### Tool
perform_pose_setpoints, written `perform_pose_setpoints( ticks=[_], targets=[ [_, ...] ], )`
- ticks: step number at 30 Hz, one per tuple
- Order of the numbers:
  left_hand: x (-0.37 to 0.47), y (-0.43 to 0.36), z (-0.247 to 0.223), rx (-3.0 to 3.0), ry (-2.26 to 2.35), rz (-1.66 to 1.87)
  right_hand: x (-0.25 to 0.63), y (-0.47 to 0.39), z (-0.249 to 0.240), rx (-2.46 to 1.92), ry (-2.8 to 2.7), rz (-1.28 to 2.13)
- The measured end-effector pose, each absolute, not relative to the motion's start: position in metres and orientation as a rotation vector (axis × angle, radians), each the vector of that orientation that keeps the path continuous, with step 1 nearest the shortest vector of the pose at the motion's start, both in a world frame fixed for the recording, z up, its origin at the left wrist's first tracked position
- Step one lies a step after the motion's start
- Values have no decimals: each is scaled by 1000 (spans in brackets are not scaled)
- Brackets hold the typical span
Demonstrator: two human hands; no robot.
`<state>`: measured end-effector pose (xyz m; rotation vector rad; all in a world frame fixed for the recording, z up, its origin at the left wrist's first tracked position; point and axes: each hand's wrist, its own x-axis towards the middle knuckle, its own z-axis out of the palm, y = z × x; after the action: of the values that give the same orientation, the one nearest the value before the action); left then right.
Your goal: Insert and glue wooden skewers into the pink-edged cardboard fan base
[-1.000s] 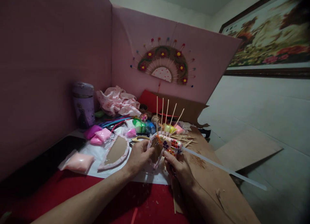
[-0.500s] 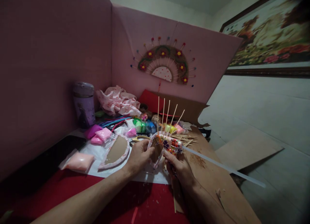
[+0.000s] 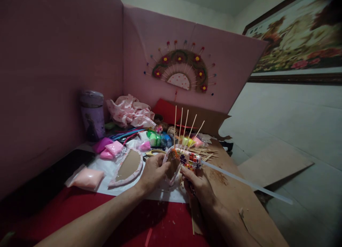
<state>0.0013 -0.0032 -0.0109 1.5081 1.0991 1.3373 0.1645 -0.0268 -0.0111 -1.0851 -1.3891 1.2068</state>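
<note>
My left hand (image 3: 155, 171) pinches a half-round cardboard piece (image 3: 172, 167) by its left side. The piece has a pale fabric-wrapped rim, and several thin wooden sticks (image 3: 184, 127) fan upward from it. In my right hand (image 3: 199, 184) is a flower-patterned hot glue gun (image 3: 191, 159), its nozzle against or close to the upper edge of the piece near the sticks. A long translucent glue stick (image 3: 248, 181) juts from the back of the gun. Flat on white paper (image 3: 160, 196) to the left lies a second cardboard half-circle (image 3: 129, 168) with a pink-white rim.
Scissors (image 3: 155, 153), loose wooden sticks (image 3: 210, 154) and colored clay packets (image 3: 153, 137) lie behind my hands. A peach clay bag (image 3: 88, 177) and purple tumbler (image 3: 92, 115) stand left. Crumpled fabric (image 3: 130, 110) is at the back, below a fan-shaped decoration (image 3: 180, 67) on the pink panel.
The sticks have shifted very slightly to the right, and the glue stick's far end has dipped or moved by a hair. Both hands keep their holds.
</note>
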Motion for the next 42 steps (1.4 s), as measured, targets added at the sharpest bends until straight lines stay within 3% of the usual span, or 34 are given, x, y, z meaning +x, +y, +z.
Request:
perform_pose_setpoints(
  ticks=[42],
  targets=[
    [1,-1,-14,1509,1073,1354,163,-29,-9,-1072,-1337,1216]
  ],
)
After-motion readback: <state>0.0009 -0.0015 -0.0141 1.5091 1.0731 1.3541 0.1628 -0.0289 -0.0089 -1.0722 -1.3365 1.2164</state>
